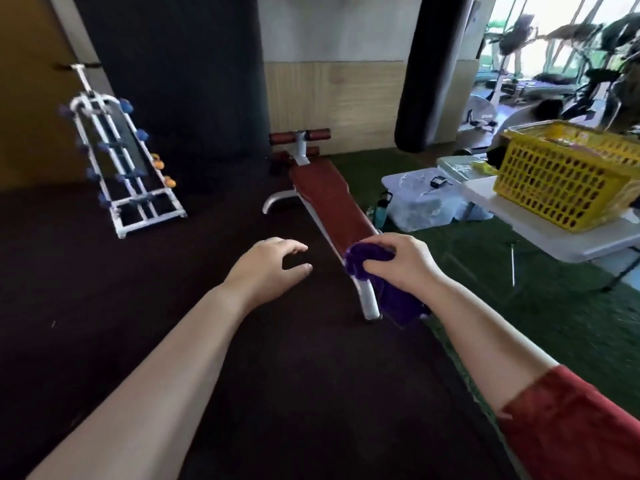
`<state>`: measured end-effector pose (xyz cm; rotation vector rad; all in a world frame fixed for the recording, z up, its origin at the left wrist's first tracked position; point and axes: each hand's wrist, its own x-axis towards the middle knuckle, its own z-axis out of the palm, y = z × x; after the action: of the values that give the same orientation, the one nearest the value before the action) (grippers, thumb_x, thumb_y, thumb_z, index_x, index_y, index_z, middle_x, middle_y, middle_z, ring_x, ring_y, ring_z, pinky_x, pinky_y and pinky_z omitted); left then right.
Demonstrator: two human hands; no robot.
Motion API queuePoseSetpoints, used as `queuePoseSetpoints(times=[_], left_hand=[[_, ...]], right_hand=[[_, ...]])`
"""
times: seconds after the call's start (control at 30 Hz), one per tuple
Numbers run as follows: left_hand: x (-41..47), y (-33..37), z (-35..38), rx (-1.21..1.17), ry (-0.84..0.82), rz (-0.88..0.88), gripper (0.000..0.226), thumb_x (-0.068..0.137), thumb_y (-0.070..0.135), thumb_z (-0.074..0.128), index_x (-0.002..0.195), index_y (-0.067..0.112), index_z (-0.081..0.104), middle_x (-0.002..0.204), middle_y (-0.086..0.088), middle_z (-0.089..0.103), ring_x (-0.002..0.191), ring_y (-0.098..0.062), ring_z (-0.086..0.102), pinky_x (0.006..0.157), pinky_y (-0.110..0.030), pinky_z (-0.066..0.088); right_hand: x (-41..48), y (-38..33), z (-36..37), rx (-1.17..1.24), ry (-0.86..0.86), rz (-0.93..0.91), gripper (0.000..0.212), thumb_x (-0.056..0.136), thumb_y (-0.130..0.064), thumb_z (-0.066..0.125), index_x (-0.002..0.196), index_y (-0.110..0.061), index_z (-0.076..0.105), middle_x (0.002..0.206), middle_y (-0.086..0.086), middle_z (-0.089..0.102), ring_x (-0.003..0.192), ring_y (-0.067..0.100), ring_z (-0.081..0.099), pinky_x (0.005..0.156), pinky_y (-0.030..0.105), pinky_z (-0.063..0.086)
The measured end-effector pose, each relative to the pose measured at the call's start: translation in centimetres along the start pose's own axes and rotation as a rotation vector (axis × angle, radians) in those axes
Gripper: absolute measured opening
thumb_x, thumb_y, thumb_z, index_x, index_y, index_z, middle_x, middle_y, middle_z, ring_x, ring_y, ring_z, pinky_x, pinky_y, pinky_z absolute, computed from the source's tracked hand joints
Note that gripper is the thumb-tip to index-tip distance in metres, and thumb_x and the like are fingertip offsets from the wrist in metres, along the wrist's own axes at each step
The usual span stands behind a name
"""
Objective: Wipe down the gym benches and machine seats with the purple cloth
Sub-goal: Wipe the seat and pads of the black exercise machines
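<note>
A red padded sit-up bench (329, 199) with a white frame slopes away from me on the dark floor, its red foot rollers at the far end. My right hand (401, 261) is shut on the purple cloth (394, 299), which is bunched at the fingers and hangs down in front of the bench's near end. My left hand (266, 268) hovers to the left of the bench, fingers apart and curled, holding nothing.
A white dumbbell rack (121, 161) stands at the left. A black punching bag (429, 71) hangs behind. At the right, a yellow basket (561, 181) sits on a white folding table (568, 237), with clear plastic bins (419, 202) and a bottle (382, 209) on green turf.
</note>
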<state>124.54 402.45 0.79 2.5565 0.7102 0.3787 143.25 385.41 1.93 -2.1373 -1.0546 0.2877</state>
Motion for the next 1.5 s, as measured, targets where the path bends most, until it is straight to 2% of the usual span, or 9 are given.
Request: queuePoseSetpoints(times=[0.27, 0.47, 0.63, 0.7, 0.8, 0.9, 1.13, 1.23, 1.5], left_hand=[[4.3, -8.8, -3.4, 0.072, 0.093, -0.265, 0.047, 0.085, 0.056, 0.058, 0.128, 0.036, 0.057, 0.126, 0.013, 0.057, 0.119, -0.008, 0.052, 0.100, -0.035, 0.045], [7.0, -15.8, -6.1, 0.111, 0.218, -0.480, 0.044, 0.085, 0.055, 0.060, 0.125, 0.037, 0.059, 0.122, 0.015, 0.058, 0.112, -0.004, 0.054, 0.096, -0.027, 0.046], [8.9, -20.2, -9.4, 0.136, 0.349, -0.692, 0.043, 0.085, 0.055, 0.060, 0.125, 0.038, 0.059, 0.119, 0.015, 0.059, 0.110, -0.005, 0.055, 0.095, -0.031, 0.048], [9.2, -22.2, -10.4, 0.151, 0.416, -0.759, 0.044, 0.084, 0.056, 0.059, 0.124, 0.038, 0.060, 0.118, 0.013, 0.060, 0.111, -0.008, 0.055, 0.095, -0.033, 0.048], [8.5, -25.0, -11.7, 0.141, 0.478, -0.869, 0.044, 0.083, 0.056, 0.060, 0.123, 0.038, 0.060, 0.116, 0.012, 0.060, 0.108, -0.009, 0.056, 0.094, -0.034, 0.048], [7.3, -28.5, -13.2, 0.147, 0.525, -0.977, 0.043, 0.082, 0.057, 0.060, 0.121, 0.039, 0.060, 0.116, 0.013, 0.060, 0.108, -0.008, 0.056, 0.094, -0.034, 0.048], [4.4, -38.5, -18.2, 0.159, 0.613, -1.184, 0.041, 0.084, 0.052, 0.063, 0.122, 0.036, 0.061, 0.119, 0.011, 0.059, 0.107, -0.008, 0.055, 0.092, -0.026, 0.043], [3.2, -43.6, -21.6, 0.202, 0.645, -1.259, 0.042, 0.086, 0.049, 0.063, 0.124, 0.033, 0.060, 0.125, 0.007, 0.059, 0.117, -0.011, 0.054, 0.096, -0.027, 0.040], [1.1, -54.6, -28.9, 0.141, 0.726, -1.460, 0.042, 0.087, 0.050, 0.061, 0.126, 0.033, 0.059, 0.127, 0.007, 0.058, 0.118, -0.011, 0.052, 0.096, -0.029, 0.042]], right_hand=[[14.0, -4.2, 7.6, -0.007, -0.233, -0.204, 0.040, 0.066, -0.029, 0.073, 0.105, -0.036, 0.070, 0.088, -0.014, 0.071, 0.084, 0.001, 0.064, 0.075, 0.019, 0.049], [24.6, -8.9, 14.4, -0.019, -0.424, -0.377, 0.036, 0.065, -0.028, 0.071, 0.100, -0.034, 0.072, 0.086, -0.012, 0.070, 0.083, 0.005, 0.064, 0.069, 0.018, 0.042], [33.3, -15.0, 20.5, -0.030, -0.550, -0.545, 0.046, 0.055, -0.045, 0.064, 0.100, -0.039, 0.070, 0.099, -0.005, 0.066, 0.086, 0.006, 0.062, 0.072, 0.020, 0.042], [35.8, -17.8, 23.0, -0.029, -0.605, -0.613, 0.047, 0.055, -0.044, 0.065, 0.102, -0.038, 0.070, 0.098, -0.006, 0.066, 0.083, 0.005, 0.061, 0.069, 0.019, 0.043], [38.2, -22.0, 26.8, 0.007, -0.709, -0.681, 0.037, 0.063, -0.033, 0.071, 0.100, -0.034, 0.071, 0.086, -0.013, 0.068, 0.078, 0.000, 0.061, 0.064, 0.020, 0.046], [39.8, -26.2, 31.9, 0.038, -0.783, -0.761, 0.038, 0.062, -0.032, 0.071, 0.099, -0.033, 0.071, 0.083, -0.013, 0.069, 0.079, 0.001, 0.064, 0.068, 0.021, 0.049], [42.0, -36.7, 45.5, 0.091, -0.886, -0.964, 0.047, 0.058, -0.039, 0.069, 0.104, -0.032, 0.071, 0.099, -0.005, 0.065, 0.084, 0.004, 0.062, 0.074, 0.022, 0.050], [43.0, -42.4, 51.2, 0.070, -0.927, -1.016, 0.047, 0.059, -0.040, 0.070, 0.105, -0.034, 0.070, 0.105, -0.004, 0.059, 0.086, 0.007, 0.061, 0.078, 0.023, 0.047], [45.6, -55.8, 62.2, 0.035, -1.070, -1.155, 0.042, 0.067, -0.034, 0.072, 0.108, -0.035, 0.068, 0.109, -0.005, 0.051, 0.095, 0.011, 0.057, 0.086, 0.024, 0.044]])
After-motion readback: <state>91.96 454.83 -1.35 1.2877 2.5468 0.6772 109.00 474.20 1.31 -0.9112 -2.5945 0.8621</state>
